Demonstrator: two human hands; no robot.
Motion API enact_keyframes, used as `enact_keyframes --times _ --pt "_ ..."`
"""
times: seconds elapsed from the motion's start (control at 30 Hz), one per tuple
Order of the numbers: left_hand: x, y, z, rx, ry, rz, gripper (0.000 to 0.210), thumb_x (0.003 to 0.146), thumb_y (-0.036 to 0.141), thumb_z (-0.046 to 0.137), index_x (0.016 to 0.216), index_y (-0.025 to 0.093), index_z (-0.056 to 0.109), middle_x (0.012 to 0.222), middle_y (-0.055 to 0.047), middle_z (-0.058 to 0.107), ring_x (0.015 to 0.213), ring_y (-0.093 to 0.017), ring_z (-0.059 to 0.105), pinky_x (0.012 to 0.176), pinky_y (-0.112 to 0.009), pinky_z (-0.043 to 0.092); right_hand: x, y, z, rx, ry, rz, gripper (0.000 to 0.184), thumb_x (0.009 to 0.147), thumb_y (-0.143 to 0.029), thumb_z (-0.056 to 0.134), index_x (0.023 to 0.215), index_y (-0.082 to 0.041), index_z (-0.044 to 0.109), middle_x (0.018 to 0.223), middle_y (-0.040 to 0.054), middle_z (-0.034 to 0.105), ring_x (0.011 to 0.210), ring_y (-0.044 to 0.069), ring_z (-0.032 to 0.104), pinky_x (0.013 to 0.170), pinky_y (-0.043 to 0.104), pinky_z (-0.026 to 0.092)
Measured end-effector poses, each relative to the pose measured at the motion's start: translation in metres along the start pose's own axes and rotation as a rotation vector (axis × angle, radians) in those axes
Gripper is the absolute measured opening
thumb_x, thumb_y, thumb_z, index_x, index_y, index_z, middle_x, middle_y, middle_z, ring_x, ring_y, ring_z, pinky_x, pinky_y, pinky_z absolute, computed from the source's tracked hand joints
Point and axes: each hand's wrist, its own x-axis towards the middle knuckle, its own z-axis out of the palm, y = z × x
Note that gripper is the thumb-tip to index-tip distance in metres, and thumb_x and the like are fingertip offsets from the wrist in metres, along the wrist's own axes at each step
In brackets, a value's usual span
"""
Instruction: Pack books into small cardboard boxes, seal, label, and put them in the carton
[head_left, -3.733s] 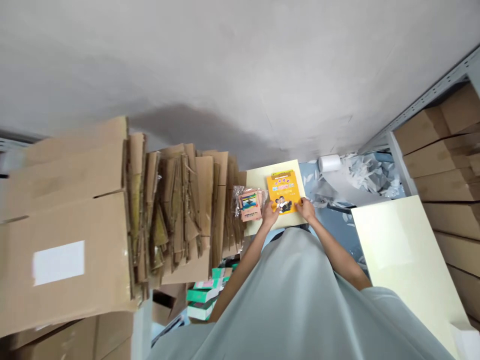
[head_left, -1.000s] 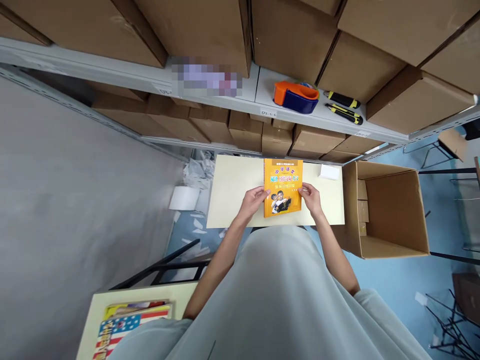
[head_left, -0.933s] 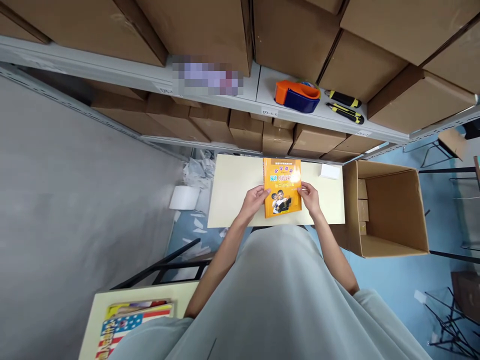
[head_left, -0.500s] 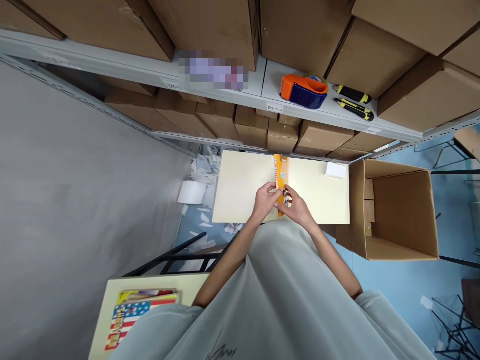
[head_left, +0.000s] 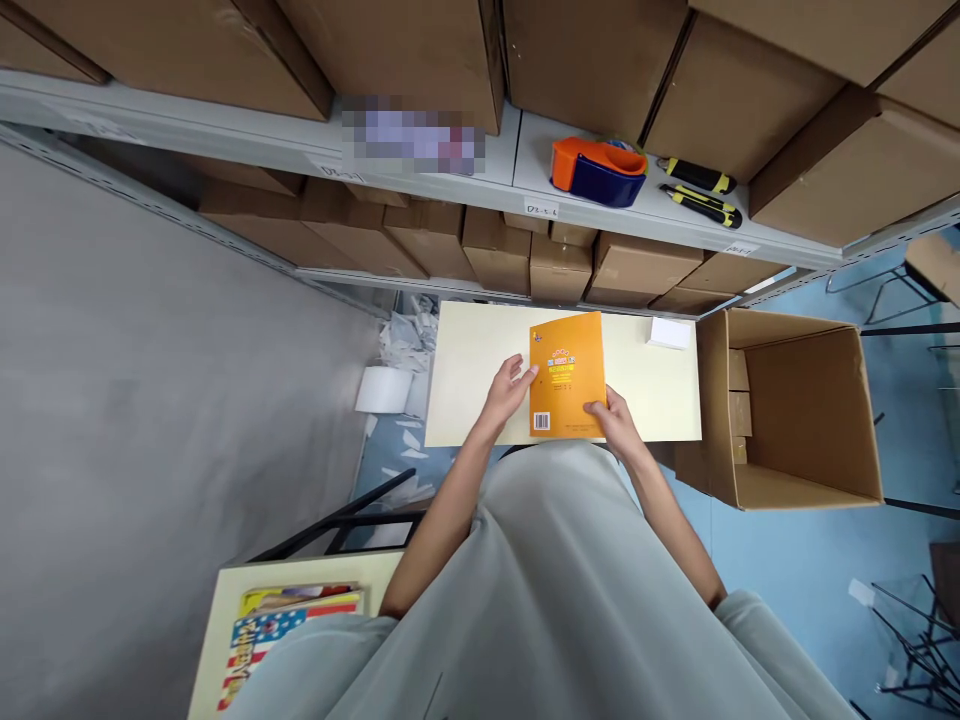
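Observation:
An orange book [head_left: 568, 385] faces up toward me over the cream table [head_left: 472, 345], its barcode at the lower left corner. My right hand [head_left: 616, 418] grips its lower right edge, thumb on the cover and fingers underneath. At the book's left edge is my left hand [head_left: 510, 390], fingers apart and thumb tip by the cover; whether it touches I cannot tell. A small white box [head_left: 670, 333] lies at the table's far right.
An open cardboard box [head_left: 802, 400] stands right of the table. Overhead, a shelf holds cartons, an orange-and-blue tape dispenser [head_left: 598, 172] and two utility knives [head_left: 701, 190]. Several books [head_left: 262, 640] lie on a side table at lower left. A white roll [head_left: 384, 389] and crumpled paper are left.
The book was held edge-on between both hands; now its orange cover is turned flat toward me. My left hand has loosened and shifted left, my right hand has moved right.

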Motion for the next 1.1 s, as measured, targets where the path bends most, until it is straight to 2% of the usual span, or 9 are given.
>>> enact_keyframes --times 0.13,0.2,0.47,0.6,0.67,0.83,0.97,1.03,1.1 --pt "-0.006 -0.008 -0.020 -0.280 -0.305 -0.190 0.061 0.084 0.063 0.083 0.122 0.015 0.075 0.134 -0.020 0.077 0.132 -0.036 0.071 0.114 -0.051 0.056 -0.008 -0.005 -0.005 0.011 -0.045 0.029 0.048 0.076 -0.038 0.070 0.121 -0.023 0.072 0.112 0.0047 0.082 0.109 0.031 0.074 0.094 0.041 0.060" --pt "-0.012 -0.008 -0.024 -0.364 -0.358 -0.205 0.058 0.079 0.059 0.089 0.114 0.015 0.077 0.125 -0.018 0.080 0.118 -0.032 0.077 0.106 -0.046 0.061 -0.007 -0.004 -0.009 -0.024 -0.048 0.033 0.051 0.076 -0.039 0.069 0.124 -0.023 0.072 0.116 0.0055 0.082 0.113 0.032 0.074 0.096 0.042 0.061" --pt "-0.019 0.005 -0.031 -0.272 -0.251 -0.105 0.065 0.068 0.057 0.096 0.115 0.019 0.072 0.117 -0.012 0.084 0.103 -0.025 0.082 0.092 -0.037 0.065 0.015 0.024 -0.028 -0.131 -0.024 -0.019 0.057 0.079 -0.046 0.074 0.132 -0.024 0.071 0.133 0.0074 0.079 0.124 0.032 0.073 0.107 0.048 0.059" --pt "-0.025 0.016 -0.026 -0.170 -0.187 0.014 0.065 0.073 0.062 0.092 0.116 0.018 0.074 0.117 -0.014 0.084 0.107 -0.030 0.081 0.095 -0.041 0.065 0.031 0.040 -0.030 -0.246 0.219 -0.048 0.066 0.074 -0.060 0.083 0.127 -0.023 0.073 0.144 0.0150 0.073 0.138 0.035 0.065 0.118 0.056 0.052" --pt "-0.029 0.019 -0.016 -0.105 -0.155 0.081 0.062 0.076 0.062 0.090 0.115 0.017 0.075 0.117 -0.014 0.084 0.108 -0.032 0.081 0.097 -0.044 0.065 0.034 0.042 -0.020 -0.242 0.219 -0.045 0.070 0.075 -0.066 0.084 0.129 -0.022 0.073 0.150 0.0172 0.069 0.142 0.035 0.063 0.121 0.056 0.049" --pt "-0.048 0.019 0.015 0.091 -0.056 0.179 0.045 0.084 0.050 0.083 0.117 0.020 0.082 0.116 -0.009 0.085 0.111 -0.032 0.081 0.104 -0.046 0.064 0.025 0.035 0.028 -0.099 0.009 -0.069 0.079 0.080 -0.070 0.083 0.142 -0.024 0.067 0.155 0.0144 0.066 0.145 0.032 0.062 0.119 0.049 0.054" --pt "-0.058 0.015 0.025 0.252 -0.186 0.165 0.038 0.078 0.045 0.088 0.112 0.027 0.086 0.116 -0.006 0.085 0.103 -0.033 0.082 0.097 -0.046 0.065 0.022 0.034 0.046 -0.063 0.140 -0.144 0.063 0.085 -0.070 0.077 0.123 -0.020 0.074 0.128 0.0131 0.080 0.126 0.032 0.073 0.109 0.047 0.061" --pt "-0.054 0.013 0.021 0.198 -0.301 0.151 0.042 0.076 0.048 0.090 0.111 0.024 0.086 0.121 -0.009 0.084 0.104 -0.032 0.081 0.097 -0.045 0.066 0.022 0.035 0.041 -0.048 0.190 -0.115 0.061 0.087 -0.072 0.072 0.118 -0.020 0.074 0.118 0.0127 0.082 0.120 0.033 0.075 0.103 0.049 0.063" --pt "-0.044 0.012 0.011 0.124 -0.289 0.142 0.048 0.080 0.053 0.087 0.116 0.021 0.084 0.123 -0.012 0.083 0.105 -0.030 0.080 0.097 -0.044 0.065 0.019 0.035 0.032 -0.031 0.157 -0.058 0.061 0.084 -0.072 0.072 0.118 -0.020 0.074 0.117 0.0125 0.083 0.118 0.035 0.076 0.099 0.050 0.065"
